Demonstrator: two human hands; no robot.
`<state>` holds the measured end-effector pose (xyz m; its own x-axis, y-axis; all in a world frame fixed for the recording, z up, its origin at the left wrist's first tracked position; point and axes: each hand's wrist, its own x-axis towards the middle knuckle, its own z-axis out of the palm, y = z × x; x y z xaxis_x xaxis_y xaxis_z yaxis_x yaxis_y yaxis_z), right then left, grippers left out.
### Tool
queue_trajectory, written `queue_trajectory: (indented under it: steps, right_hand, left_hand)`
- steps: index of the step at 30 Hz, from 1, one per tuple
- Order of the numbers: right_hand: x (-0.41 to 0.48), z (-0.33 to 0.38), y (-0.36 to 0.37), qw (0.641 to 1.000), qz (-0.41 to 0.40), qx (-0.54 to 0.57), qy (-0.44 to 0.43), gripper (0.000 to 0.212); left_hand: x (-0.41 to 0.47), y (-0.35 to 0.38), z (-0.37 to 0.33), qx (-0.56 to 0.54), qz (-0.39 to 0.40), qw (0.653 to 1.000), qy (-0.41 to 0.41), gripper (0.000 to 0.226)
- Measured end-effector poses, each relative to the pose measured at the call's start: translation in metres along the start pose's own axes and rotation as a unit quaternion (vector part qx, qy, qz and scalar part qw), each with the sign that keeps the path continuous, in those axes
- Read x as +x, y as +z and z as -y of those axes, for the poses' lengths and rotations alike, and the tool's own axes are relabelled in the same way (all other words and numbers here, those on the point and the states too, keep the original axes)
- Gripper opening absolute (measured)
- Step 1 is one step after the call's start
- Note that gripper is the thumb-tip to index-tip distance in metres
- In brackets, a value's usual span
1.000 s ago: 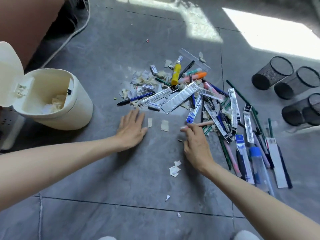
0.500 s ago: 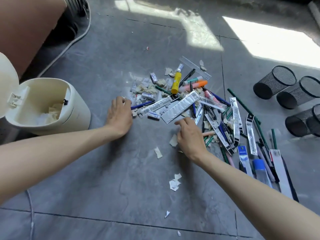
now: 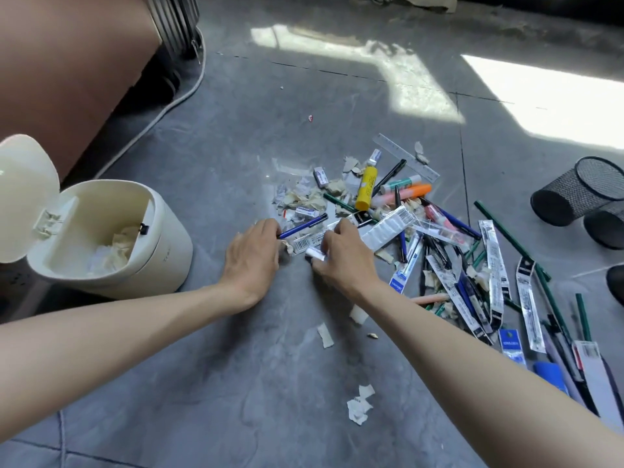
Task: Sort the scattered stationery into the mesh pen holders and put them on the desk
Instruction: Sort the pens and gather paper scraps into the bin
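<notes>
A: so the stationery pile [image 3: 415, 231] is all on the floor, pens and refill packs mixed with paper scraps [image 3: 360, 403]. Left hand [image 3: 251, 256] has fingers pinched on the near end of a blue pen [image 3: 302, 226], right hand [image 3: 344, 256] curled round a small white thing [image 3: 315, 254], eraser maybe, can't tell

B: sorting yet?

A: looks more like picking through. Mesh pen holders [image 3: 574, 194] lie tipped over, well apart at the right, look empty. Open bin [image 3: 111, 238] sits left. I'd guess next is carrying that pen across to a holder
</notes>
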<state>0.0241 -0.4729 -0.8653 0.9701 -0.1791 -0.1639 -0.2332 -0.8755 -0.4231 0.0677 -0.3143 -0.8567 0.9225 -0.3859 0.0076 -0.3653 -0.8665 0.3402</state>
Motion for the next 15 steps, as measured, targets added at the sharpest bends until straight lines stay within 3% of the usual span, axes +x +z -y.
queue_trajectory:
  steps: [2,5,6,8,13,15]
  right_hand:
    - [0.003,0.000,-0.002,0.987,-0.025,0.128,0.089,0.017]
    - [0.009,-0.003,-0.006,0.887,-0.073,0.380,0.251,0.015]
    - [0.011,-0.004,-0.007,0.861,-0.077,0.417,0.280,0.014]
    - [0.013,-0.006,-0.012,0.820,-0.074,0.479,0.305,0.010]
    - [0.016,0.000,-0.026,0.614,-0.005,0.713,0.338,0.012]
    - [0.018,0.002,-0.022,0.568,-0.004,0.750,0.339,0.023]
  left_hand:
    - [0.001,-0.001,-0.008,-0.066,-0.023,0.997,-0.045,0.021]
    - [0.009,-0.002,-0.024,-0.136,-0.018,0.989,-0.059,0.038]
    - [0.012,-0.002,-0.030,-0.152,-0.005,0.987,-0.057,0.043]
    - [0.018,0.001,-0.040,-0.171,0.028,0.983,-0.057,0.046]
    - [0.022,0.007,-0.054,-0.206,0.125,0.970,0.010,0.032]
    - [0.022,0.005,-0.057,-0.215,0.158,0.961,0.067,0.025]
